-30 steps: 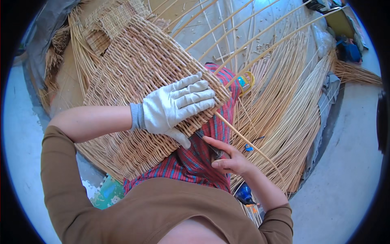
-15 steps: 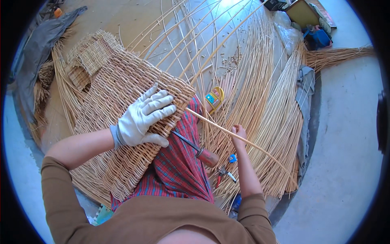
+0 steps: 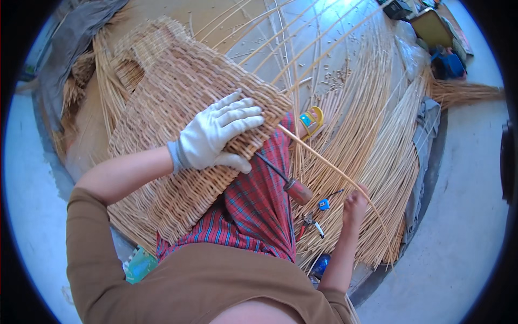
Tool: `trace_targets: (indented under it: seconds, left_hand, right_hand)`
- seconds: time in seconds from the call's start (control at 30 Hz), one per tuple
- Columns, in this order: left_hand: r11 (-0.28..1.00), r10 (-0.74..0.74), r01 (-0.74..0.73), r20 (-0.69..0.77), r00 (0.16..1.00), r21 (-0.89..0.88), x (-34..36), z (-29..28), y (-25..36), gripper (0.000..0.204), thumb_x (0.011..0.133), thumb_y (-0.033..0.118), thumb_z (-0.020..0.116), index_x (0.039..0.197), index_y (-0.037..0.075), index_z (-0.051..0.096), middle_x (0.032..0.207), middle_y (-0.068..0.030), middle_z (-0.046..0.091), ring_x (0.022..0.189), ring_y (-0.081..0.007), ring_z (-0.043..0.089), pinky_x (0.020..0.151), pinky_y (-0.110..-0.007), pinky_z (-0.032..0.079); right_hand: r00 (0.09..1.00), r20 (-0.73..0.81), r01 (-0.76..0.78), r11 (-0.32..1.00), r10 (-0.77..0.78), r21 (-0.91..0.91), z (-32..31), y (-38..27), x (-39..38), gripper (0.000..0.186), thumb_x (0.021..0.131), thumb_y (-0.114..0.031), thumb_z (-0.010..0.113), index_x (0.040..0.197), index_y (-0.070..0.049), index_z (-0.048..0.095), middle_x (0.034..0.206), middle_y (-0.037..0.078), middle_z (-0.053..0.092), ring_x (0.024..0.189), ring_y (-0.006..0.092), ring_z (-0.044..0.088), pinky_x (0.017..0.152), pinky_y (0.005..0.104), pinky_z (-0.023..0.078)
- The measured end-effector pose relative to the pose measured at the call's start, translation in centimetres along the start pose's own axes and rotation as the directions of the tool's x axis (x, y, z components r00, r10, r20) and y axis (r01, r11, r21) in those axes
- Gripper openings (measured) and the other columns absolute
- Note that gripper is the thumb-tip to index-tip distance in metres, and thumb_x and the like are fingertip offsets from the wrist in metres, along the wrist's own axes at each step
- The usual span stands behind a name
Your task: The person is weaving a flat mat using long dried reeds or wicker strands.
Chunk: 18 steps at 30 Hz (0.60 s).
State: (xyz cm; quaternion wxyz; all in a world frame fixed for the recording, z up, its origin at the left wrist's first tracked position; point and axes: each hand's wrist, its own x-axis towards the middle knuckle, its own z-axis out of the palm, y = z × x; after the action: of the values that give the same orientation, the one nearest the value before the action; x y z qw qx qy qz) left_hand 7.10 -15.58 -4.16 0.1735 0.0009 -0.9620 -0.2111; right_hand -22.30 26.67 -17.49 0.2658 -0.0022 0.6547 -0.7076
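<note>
From where I stand, the woven panel (image 3: 189, 97) lies slantwise across the person's lap, its near corner over the red plaid cloth (image 3: 256, 197). The gloved left hand (image 3: 218, 132) is laid palm down on it near the right-hand edge, fingers stretched out and thumb held apart, pressing on the weave rather than gripping it. A single rod (image 3: 324, 159) juts out from that edge and runs down to the right, bending as it goes. The bare right hand (image 3: 354, 206) is up against that rod with its fingers curled; I cannot tell whether they are clamped round it. Between the hands, the awl (image 3: 297, 191) slants over the cloth, its red handle toward the right and its dark shaft reaching the panel's edge, where the tip is hidden. Just beyond the handle lie a small blue case (image 3: 324, 204) and the pliers (image 3: 307, 223). Long stakes (image 3: 288, 67) fan out from the panel's far edge, a yellow slipper (image 3: 312, 117) shows near its corner, and a broad heap of canes (image 3: 377, 140) spreads over the floor to the right.
</note>
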Motion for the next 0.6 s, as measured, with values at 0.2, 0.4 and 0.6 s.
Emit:
trace_targets:
  seconds: [0.2, 0.4, 0.6]
  left_hand:
    - [0.999, 0.011, -0.013, -0.051, 0.999, -0.029, -0.4, 0.6, -0.3, 0.103, 0.070, 0.067, 0.085, 0.149, 0.009, 0.056, 0.151, -0.0153, 0.059, 0.146, -0.0353, 0.052, 0.129, -0.057, 0.032]
    - [0.997, 0.023, -0.031, -0.095, 0.995, -0.077, -0.2, 0.7, -0.2, 0.101, 0.070, 0.067, 0.086, 0.148, 0.010, 0.058, 0.150, -0.0151, 0.061, 0.144, -0.0349, 0.055, 0.129, -0.056, 0.033]
    - [0.996, -0.018, 0.005, -0.137, 0.990, -0.091, -0.8, 0.9, -0.4, 0.100, 0.071, 0.068, 0.085, 0.147, 0.008, 0.059, 0.150, -0.0159, 0.061, 0.142, -0.0346, 0.056, 0.128, -0.055, 0.034]
  right_hand:
    - [0.984, 0.164, -0.088, 0.614, -0.067, 0.784, 11.3, -7.7, -14.3, 0.023, 0.109, -0.030, 0.063, 0.113, -0.007, 0.068, 0.102, 0.007, 0.058, 0.093, 0.0172, 0.061, 0.081, 0.0310, 0.060]
    - [0.912, 0.287, 0.205, 0.931, -0.294, 0.303, 13.2, -6.6, -15.8, 0.027, 0.103, -0.028, 0.074, 0.112, -0.002, 0.074, 0.110, 0.013, 0.071, 0.100, 0.0241, 0.068, 0.092, 0.0336, 0.055]
    - [0.844, 0.238, 0.536, 0.783, -0.481, -0.317, 15.6, -6.6, -14.2, 0.018, 0.102, -0.009, 0.072, 0.115, 0.003, 0.075, 0.111, 0.016, 0.076, 0.105, 0.0222, 0.070, 0.094, 0.0318, 0.054]
